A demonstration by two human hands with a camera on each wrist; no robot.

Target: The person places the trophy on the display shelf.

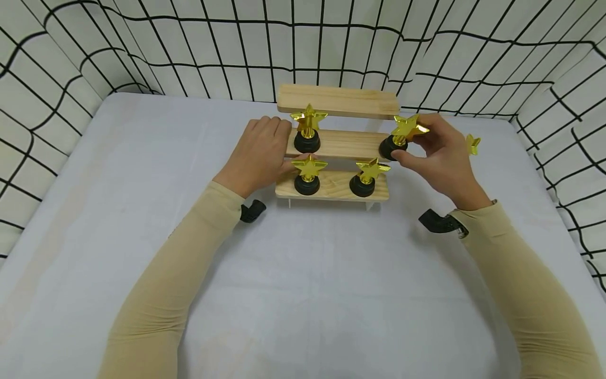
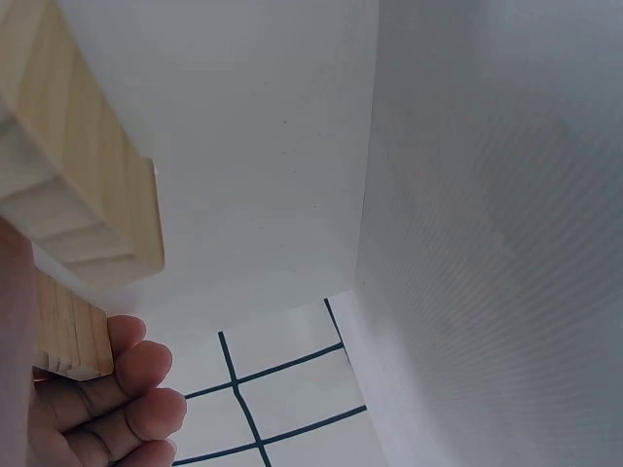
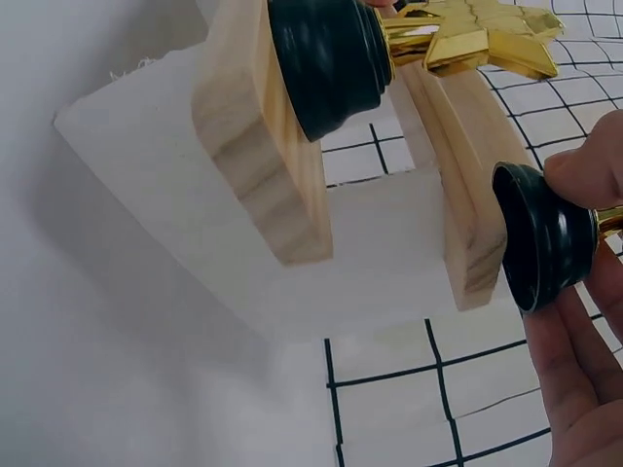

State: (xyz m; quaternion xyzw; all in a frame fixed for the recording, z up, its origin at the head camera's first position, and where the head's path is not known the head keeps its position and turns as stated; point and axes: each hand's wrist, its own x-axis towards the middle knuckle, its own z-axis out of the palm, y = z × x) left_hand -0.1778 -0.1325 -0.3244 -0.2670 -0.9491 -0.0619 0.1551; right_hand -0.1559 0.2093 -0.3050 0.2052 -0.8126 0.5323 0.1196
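A three-tier wooden display stand (image 1: 347, 144) stands on the white table. My left hand (image 1: 260, 152) grips the left end of its middle plank; the fingertips (image 2: 146, 413) reach past the wood in the left wrist view. At the other end, my right hand (image 1: 445, 158) pinches a gold star trophy (image 1: 408, 126) by its black base (image 3: 547, 238). That base is tilted and partly overhangs the plank's end. Another star trophy (image 1: 307, 141) stands at the left of the same plank. Two more, a left trophy (image 1: 307, 184) and a right trophy (image 1: 363, 187), stand on the bottom plank.
The top plank (image 1: 338, 101) bears nothing. Beyond my right hand shows part of another gold star (image 1: 472, 144), its lower part hidden. A black wire mesh fence (image 1: 293, 45) borders the white-covered table (image 1: 303, 295) at the back and sides.
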